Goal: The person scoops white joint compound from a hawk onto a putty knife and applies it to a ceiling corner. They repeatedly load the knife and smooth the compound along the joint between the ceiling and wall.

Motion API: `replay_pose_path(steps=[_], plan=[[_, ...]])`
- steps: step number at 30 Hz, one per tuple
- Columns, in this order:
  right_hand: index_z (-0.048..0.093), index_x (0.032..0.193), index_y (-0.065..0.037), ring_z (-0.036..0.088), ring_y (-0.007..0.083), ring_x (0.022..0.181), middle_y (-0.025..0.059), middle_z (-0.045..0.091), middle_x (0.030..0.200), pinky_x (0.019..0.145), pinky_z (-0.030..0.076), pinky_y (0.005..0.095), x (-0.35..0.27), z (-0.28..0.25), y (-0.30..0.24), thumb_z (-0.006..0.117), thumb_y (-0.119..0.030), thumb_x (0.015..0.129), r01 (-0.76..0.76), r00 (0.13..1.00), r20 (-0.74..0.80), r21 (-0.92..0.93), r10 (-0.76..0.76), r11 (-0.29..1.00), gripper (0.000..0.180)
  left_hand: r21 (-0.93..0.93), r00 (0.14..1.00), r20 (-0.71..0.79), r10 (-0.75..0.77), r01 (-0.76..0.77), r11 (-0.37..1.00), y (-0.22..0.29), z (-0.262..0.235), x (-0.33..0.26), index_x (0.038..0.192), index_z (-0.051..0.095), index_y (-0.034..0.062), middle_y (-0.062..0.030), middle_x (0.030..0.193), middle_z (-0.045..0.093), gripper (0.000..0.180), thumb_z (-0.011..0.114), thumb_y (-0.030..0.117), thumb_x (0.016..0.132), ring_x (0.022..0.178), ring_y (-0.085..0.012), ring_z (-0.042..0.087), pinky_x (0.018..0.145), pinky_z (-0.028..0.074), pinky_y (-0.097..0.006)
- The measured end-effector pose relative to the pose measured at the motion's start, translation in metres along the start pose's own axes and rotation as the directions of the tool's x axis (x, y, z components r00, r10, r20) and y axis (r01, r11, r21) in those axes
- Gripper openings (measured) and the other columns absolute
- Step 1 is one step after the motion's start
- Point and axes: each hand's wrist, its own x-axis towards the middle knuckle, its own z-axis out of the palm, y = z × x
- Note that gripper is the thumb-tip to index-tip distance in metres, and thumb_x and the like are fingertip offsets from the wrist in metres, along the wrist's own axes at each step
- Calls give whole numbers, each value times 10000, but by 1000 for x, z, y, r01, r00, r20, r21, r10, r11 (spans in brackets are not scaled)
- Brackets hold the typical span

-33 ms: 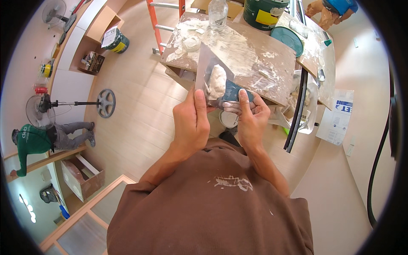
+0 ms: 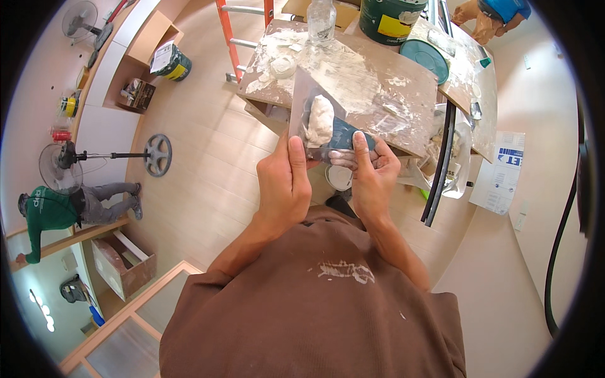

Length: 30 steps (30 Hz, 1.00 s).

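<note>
Your right hand [image 2: 376, 165] is closed on the dark blue handle of a putty knife [image 2: 350, 135]; your left hand [image 2: 283, 179] pinches the wide metal blade at its near corner, thumb on top; a lump of off-white putty [image 2: 321, 120] sits on that blade; the knife is in front of your chest, by the near edge of a smeared table [image 2: 423, 85]; farther back on it stand a clear bottle [image 2: 322, 24] and a green bucket [image 2: 389, 24], with a round green lid [image 2: 426, 61] near the bucket; beyond, at left, a person in green [image 2: 50, 208] leans near a standing fan [image 2: 157, 154]
</note>
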Motion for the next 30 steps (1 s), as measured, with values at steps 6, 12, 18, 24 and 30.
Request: replay_pose_path(steps=[6,12,18,24,30], plan=[[548,1014,57,670,176,679,117,655,832,598,558,267,11,-3,-30,538,-100,939,9,982,187,83,-24,997,174,-226,998,-13,-57,53,973,-4,1,-14,1112,514,-96,-152,975,625,428,275,248,1022,829,-188,650,729,571,-301],[636,996,44,678,175,751,117,682,832,673,542,244,24,-24,-106,568,-52,899,454,859,412,-336,-305,825,153,-747,962,151,-228,262,611,-2,-30,8,1062,566,-62,-110,924,648,361,378,239,997,791,-133,643,701,535,-260],[671,925,53,674,377,881,189,682,915,713,570,392,23,-9,-123,542,119,755,954,162,837,2,-523,300,222,-712,887,268,-377,446,542,0,-45,24,1010,612,-34,-88,937,644,349,501,289,937,785,-119,624,701,507,-247],[670,871,24,676,381,874,181,685,905,699,578,375,13,-10,-123,601,96,717,987,93,868,-17,-488,159,183,-835,886,299,-355,423,351,2,-43,20,982,634,9,-74,897,664,246,588,232,888,775,-119,634,685,512,-249],[649,822,29,681,381,833,179,684,878,709,589,413,10,-28,-124,609,149,686,987,125,846,-54,-518,151,186,-837,879,293,-375,426,343,-14,-41,23,1032,613,-4,-80,919,661,278,585,234,890,772,-127,638,716,515,-247]])
